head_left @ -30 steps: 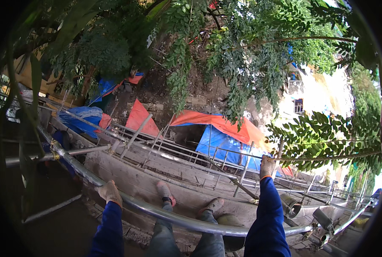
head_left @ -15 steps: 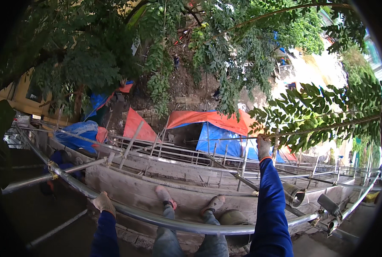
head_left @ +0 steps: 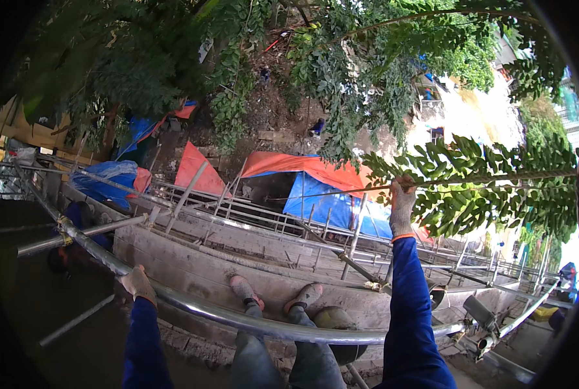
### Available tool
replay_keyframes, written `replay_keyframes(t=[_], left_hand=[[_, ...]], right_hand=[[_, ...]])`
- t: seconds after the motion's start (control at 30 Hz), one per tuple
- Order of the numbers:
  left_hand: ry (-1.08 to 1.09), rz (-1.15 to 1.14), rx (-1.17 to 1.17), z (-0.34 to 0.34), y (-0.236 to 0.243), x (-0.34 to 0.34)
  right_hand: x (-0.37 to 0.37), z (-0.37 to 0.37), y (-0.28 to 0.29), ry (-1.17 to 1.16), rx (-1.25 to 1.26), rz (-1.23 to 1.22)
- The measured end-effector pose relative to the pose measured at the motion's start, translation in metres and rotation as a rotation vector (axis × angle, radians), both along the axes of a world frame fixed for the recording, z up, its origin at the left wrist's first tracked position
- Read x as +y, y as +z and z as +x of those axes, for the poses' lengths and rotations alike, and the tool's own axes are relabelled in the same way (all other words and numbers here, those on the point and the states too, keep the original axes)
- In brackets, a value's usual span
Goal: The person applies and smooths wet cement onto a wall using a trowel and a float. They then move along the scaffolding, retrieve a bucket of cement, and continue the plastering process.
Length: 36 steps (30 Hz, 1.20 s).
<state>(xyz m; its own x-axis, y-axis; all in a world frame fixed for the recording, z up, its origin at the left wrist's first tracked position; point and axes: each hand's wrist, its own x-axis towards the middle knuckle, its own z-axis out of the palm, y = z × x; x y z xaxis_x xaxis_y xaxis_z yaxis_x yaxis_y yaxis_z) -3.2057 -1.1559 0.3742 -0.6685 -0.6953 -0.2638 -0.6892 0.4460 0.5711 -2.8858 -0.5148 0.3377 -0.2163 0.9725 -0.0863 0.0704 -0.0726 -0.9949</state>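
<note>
My left hand [head_left: 139,284], in a pale work glove, is closed over a thick silver metal pipe [head_left: 250,326] that curves across in front of my legs. My right arm reaches forward and up. At its end my right hand [head_left: 403,209], gloved with an orange cuff, is closed around a rope [head_left: 516,177] that runs off to the right edge. A thinner line continues leftward from this hand. Leafy green branches [head_left: 477,159] hang against and around the rope.
My shoes [head_left: 305,295] stand on a plank walkway [head_left: 192,259]. Scaffold poles [head_left: 250,227] cross ahead and below. An orange and blue tarp [head_left: 335,198] hangs beyond them. A rounded bucket-like container [head_left: 336,319] sits by my right foot. Foliage [head_left: 237,117] hangs overhead, partly blocking the ground far below.
My right hand has risen a little, and the rope near it sits higher in view. My left hand stays on the pipe. The whole view has shifted slightly, and my feet appear further left.
</note>
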Motion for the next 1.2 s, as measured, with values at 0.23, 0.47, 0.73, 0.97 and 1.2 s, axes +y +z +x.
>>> replay_keyframes(t=[0.23,0.47,0.73,0.97,1.2], left_hand=[[-0.039,0.12,0.03,0.0,-0.008,-0.013],[0.001,0.003,0.017,-0.006,-0.02,-0.019],[-0.003,0.067,-0.011,0.001,0.005,-0.003],[-0.007,0.032,0.1,0.0,-0.012,-0.012],[-0.069,0.092,0.038,0.002,-0.012,-0.014]], right_hand=[[0.014,0.033,-0.017,0.034,-0.03,-0.022],[0.037,0.039,-0.06,0.178,-0.383,0.009],[0.031,0.014,-0.054,-0.024,-0.026,-0.109],[0.062,0.035,-0.049,0.007,-0.08,-0.104],[0.038,0.037,-0.056,-0.017,-0.143,-0.129]])
